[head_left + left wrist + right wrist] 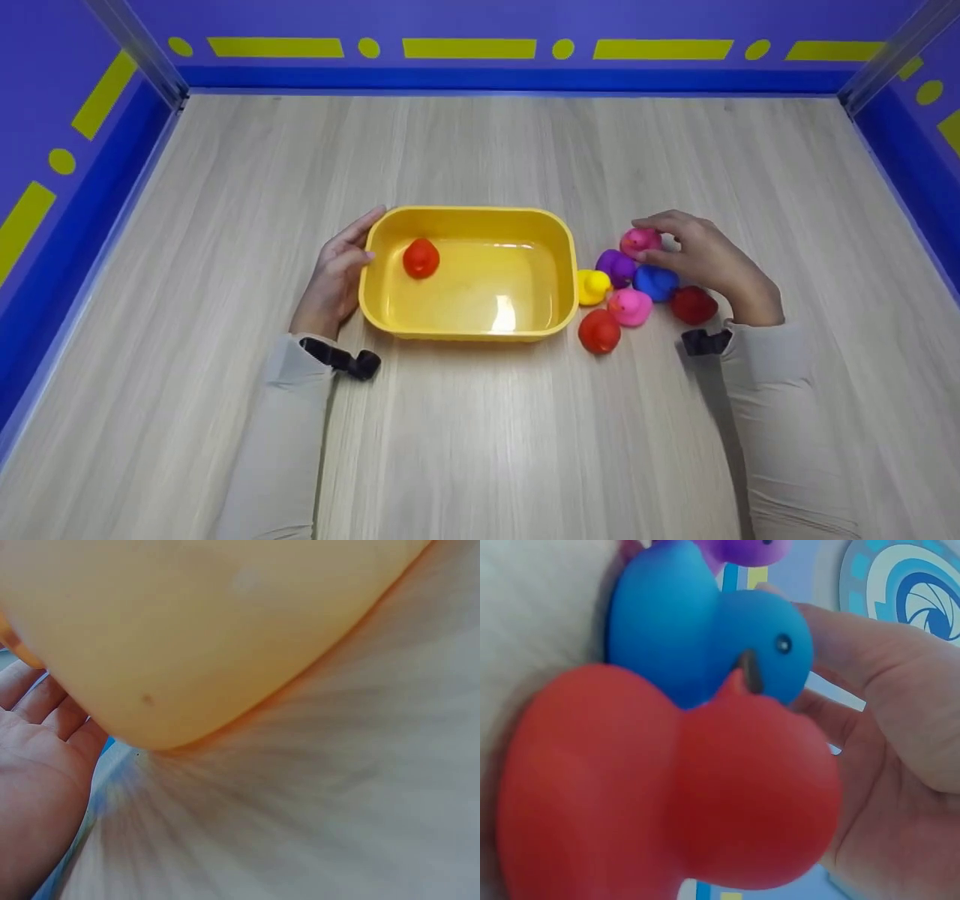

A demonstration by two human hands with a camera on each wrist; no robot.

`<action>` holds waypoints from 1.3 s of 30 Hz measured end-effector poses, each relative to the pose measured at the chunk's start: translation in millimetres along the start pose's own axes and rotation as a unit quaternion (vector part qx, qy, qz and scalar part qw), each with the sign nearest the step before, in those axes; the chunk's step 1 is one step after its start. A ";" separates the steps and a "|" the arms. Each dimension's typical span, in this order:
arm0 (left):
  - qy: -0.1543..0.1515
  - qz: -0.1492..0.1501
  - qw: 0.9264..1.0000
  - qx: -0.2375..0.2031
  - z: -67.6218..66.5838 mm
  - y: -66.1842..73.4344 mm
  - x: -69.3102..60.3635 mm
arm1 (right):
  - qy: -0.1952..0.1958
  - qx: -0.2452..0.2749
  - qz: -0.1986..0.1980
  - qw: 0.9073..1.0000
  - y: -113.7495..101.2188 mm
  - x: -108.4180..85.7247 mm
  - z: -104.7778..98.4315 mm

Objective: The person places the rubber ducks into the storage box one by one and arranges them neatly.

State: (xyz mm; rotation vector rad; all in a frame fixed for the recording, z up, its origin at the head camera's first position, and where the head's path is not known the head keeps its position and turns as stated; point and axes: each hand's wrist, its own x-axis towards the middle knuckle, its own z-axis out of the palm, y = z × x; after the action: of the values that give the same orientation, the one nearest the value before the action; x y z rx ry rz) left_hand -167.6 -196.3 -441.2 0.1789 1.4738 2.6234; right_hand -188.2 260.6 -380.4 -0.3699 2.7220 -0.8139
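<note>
A yellow plastic tub (469,336) sits mid-table with a red-orange rubber duck (421,259) inside near its left end. My left hand (341,274) holds the tub's left side, thumb at the rim and fingers along the outer wall. To the right of the tub, my right hand (705,251) pinches a dark pink rubber duck (640,241) between thumb and fingers. Clustered below it are a purple duck (616,268), a blue duck (664,622), a yellow duck (593,287), a lighter pink duck (631,307), an orange-red duck (599,332) and a dark red duck (592,787).
The wood-grain table (480,435) is bounded by blue-purple walls (480,19) with yellow marks at the back and both sides. The yellow duck is right beside the tub's right wall. Black straps (341,358) sit at both wrists.
</note>
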 end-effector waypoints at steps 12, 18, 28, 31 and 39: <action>-0.005 -0.001 1.000 0.004 -0.2 -0.5 0.6 | 0.007 0.005 0.000 1.000 1.7 2.3 1.6; -0.012 0.001 1.000 0.013 -0.6 0.0 0.5 | 0.009 0.008 0.005 1.000 2.1 3.5 2.5; -0.007 -0.001 1.000 0.006 -0.6 0.1 -0.9 | 0.009 0.013 0.007 1.000 1.6 4.5 2.5; -0.004 -0.001 1.000 0.007 -0.9 -0.2 -1.1 | 0.008 0.012 0.004 1.000 1.4 4.7 2.1; -0.003 0.003 1.000 0.010 -0.4 -0.4 0.9 | 0.010 0.003 0.009 1.000 1.7 6.2 0.2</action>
State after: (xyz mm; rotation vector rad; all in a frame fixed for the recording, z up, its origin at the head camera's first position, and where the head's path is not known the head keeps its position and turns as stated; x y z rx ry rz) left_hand -168.6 -196.2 -441.7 0.1918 1.5001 2.6118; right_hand -194.2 260.0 -382.6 -0.3366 2.7362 -0.8244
